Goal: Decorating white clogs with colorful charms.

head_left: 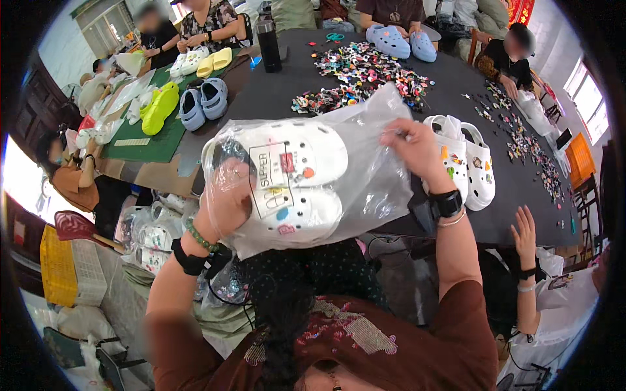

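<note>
A pair of white clogs (319, 153) with colourful charms lies inside a clear printed plastic bag (378, 186), held above the near edge of the black table. My left hand (228, 192) is closed around the heel end of the clogs; a sheen of plastic shows over its fingers, which are partly hidden. At the bag's other end, my right hand (414, 150) pinches the plastic between thumb and fingers. Just right of that hand, a second pair of white clogs (480, 179) with charms stands on the table.
A pile of small charms (365, 75) covers the table's middle, and more charms (521, 143) run along its right side. Blue clogs (192, 107), lime clogs (160, 107) and a dark bottle (268, 49) stand to the left. A neighbour's raised hand (523, 234) is at the right; other people sit around the table.
</note>
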A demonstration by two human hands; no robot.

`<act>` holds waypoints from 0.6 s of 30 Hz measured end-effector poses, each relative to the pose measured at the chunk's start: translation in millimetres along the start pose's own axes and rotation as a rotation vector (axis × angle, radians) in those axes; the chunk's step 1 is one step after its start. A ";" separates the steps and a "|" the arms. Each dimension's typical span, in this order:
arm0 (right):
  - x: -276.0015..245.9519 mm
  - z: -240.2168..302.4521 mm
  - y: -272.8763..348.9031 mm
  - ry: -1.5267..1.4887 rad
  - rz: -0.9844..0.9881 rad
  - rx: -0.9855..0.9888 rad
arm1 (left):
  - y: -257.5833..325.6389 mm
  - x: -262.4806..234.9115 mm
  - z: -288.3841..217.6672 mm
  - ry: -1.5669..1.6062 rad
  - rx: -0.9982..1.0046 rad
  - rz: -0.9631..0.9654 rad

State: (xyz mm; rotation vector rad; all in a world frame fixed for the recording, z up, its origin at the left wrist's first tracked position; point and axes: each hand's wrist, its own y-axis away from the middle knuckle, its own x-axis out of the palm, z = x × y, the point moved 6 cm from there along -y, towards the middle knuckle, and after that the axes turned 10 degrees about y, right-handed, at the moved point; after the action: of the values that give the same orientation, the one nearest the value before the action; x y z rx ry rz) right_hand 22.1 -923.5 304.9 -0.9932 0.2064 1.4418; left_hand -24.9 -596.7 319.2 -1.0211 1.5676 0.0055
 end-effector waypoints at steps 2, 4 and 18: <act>-24.1 -4.2 1.4 0.012 -0.205 0.116 | 3.0 3.6 4.2 0.045 -0.065 0.048; -40.6 0.3 1.7 0.032 -0.290 0.143 | -3.3 -9.3 -3.8 -0.067 -0.063 -0.150; -37.2 -14.1 34.4 -0.247 0.072 0.219 | -24.2 -21.6 -11.1 0.179 -0.117 -0.229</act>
State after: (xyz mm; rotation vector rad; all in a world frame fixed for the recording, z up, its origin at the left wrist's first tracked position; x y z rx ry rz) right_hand -9.0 -965.8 305.9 -0.6290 0.2151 1.5559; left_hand -21.2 -604.6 352.3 -1.3192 1.6165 -0.1579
